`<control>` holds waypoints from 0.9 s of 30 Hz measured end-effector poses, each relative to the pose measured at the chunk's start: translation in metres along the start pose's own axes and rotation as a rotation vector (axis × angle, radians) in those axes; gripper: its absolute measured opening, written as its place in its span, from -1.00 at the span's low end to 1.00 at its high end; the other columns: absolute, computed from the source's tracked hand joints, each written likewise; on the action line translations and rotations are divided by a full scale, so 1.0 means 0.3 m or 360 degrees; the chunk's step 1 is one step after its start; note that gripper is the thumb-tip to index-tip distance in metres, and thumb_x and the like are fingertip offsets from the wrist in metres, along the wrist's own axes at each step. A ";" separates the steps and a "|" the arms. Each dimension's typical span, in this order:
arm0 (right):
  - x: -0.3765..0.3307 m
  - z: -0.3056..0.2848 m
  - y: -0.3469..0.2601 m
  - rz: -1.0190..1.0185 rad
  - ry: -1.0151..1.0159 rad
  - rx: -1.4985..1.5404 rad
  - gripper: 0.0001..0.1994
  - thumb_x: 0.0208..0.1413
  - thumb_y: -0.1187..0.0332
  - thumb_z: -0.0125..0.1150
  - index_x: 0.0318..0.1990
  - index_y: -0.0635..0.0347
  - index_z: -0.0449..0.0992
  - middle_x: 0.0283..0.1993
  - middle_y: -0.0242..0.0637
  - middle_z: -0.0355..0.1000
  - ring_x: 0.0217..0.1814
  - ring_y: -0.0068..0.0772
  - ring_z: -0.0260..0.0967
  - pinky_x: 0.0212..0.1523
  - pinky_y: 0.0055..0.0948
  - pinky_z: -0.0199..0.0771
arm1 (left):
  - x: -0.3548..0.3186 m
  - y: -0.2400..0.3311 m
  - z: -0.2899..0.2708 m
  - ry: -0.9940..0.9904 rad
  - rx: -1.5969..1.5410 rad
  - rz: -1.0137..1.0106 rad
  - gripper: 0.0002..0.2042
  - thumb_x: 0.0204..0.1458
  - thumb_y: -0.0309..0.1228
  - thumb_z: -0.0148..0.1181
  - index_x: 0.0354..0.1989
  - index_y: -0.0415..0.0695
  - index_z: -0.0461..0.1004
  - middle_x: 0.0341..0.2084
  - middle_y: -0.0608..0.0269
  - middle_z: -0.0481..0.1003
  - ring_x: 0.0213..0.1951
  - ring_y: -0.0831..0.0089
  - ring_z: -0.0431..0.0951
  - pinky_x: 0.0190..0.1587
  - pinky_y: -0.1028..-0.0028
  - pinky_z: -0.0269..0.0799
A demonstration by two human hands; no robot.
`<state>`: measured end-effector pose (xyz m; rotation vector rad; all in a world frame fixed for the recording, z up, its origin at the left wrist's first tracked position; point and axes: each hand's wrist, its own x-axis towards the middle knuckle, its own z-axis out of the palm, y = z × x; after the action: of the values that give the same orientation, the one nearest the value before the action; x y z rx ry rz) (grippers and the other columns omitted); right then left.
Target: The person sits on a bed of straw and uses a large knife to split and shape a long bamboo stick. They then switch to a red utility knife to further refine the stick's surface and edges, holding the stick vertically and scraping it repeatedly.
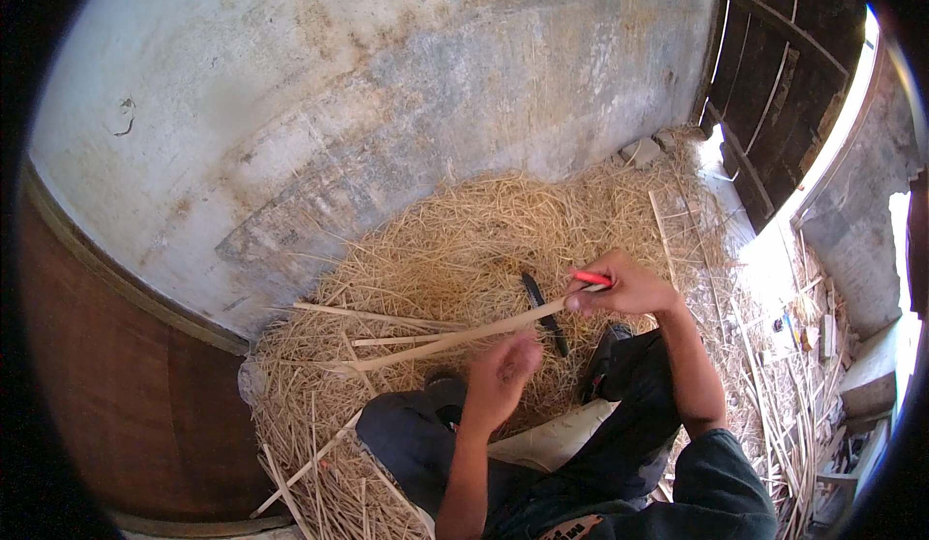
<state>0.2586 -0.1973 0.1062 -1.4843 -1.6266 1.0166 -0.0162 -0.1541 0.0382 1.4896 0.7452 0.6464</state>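
Observation:
A long pale strip of split bamboo or wood slants across in front of me, its left end low over the straw. My right hand is closed around the strip's right end. The same hand also holds a slim red object, like a pen or a small handle; its kind is not clear. Just below the middle of the strip, my left hand is raised with its fingers smeared by motion; whether it touches the strip cannot be made out. A long, narrow black tool lies on the straw beyond my legs.
Straw and shavings cover the floor, with more loose strips on the left. A stained wall rises ahead. At right stand a dark plank door and a pile of thin strips. A brown panel is at left.

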 end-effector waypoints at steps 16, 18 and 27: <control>-0.081 -0.153 0.037 -0.0025 0.0236 0.0351 -0.81 0.18 0.33 0.42 -0.20 0.31 0.70 -0.39 -0.30 0.61 -0.39 -0.53 0.56 -0.34 -0.50 0.50 | -0.008 0.210 -0.364 -0.0589 0.1244 -0.0259 -0.62 0.19 -0.07 0.32 -0.11 -0.19 0.61 -0.61 0.19 0.56 -0.53 0.21 0.57 -0.38 0.26 0.46; -0.089 -0.168 0.029 -0.0048 0.0456 0.0397 -0.77 0.19 0.32 0.41 -0.17 0.35 0.68 -0.42 -0.33 0.58 -0.44 -0.52 0.56 -0.38 -0.52 0.49 | -0.011 0.224 -0.399 -0.0586 0.1329 -0.0166 -0.66 0.25 -0.13 0.27 -0.18 -0.22 0.60 -0.64 0.18 0.53 -0.57 0.28 0.56 -0.43 0.30 0.43; -0.013 -0.124 0.033 -0.0261 0.1703 0.0049 -0.53 0.49 -0.03 -0.07 0.07 0.19 0.58 -0.40 -0.59 0.24 -0.42 -0.70 0.10 -0.41 -0.61 0.10 | -0.066 0.185 -0.378 -0.0586 0.0748 -0.0246 -0.70 0.39 -0.22 0.11 -0.22 -0.24 0.56 -0.68 0.29 0.44 -0.67 0.56 0.43 -0.58 0.45 0.29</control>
<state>0.2965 -0.1974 0.1140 -1.4414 -0.9025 0.0598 -0.1126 -0.0979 0.1008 1.8892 0.7422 0.0669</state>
